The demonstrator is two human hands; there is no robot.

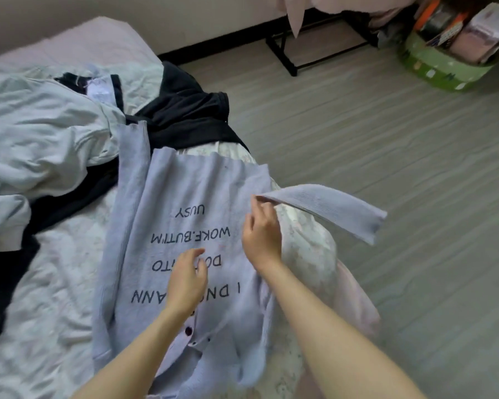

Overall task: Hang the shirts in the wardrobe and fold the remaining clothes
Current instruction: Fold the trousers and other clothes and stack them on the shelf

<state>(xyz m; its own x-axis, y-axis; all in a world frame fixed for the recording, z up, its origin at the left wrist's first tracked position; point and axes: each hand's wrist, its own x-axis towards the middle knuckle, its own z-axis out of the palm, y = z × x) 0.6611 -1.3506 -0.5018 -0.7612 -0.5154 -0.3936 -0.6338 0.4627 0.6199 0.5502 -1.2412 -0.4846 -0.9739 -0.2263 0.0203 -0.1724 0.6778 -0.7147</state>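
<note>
Head view: a lilac sweater (185,203) lies spread on the bed (55,283). Left hand (186,280) rests flat on it, fingers relaxed; right hand (261,231) pinches its lifted sleeve (329,208).

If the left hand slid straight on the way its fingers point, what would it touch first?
The left hand rests flat on the lilac shirt, fingers pointing up the bed. It would probably first cross more of that printed shirt, then meet the black garment beyond its hem; depth is hard to judge.
</note>
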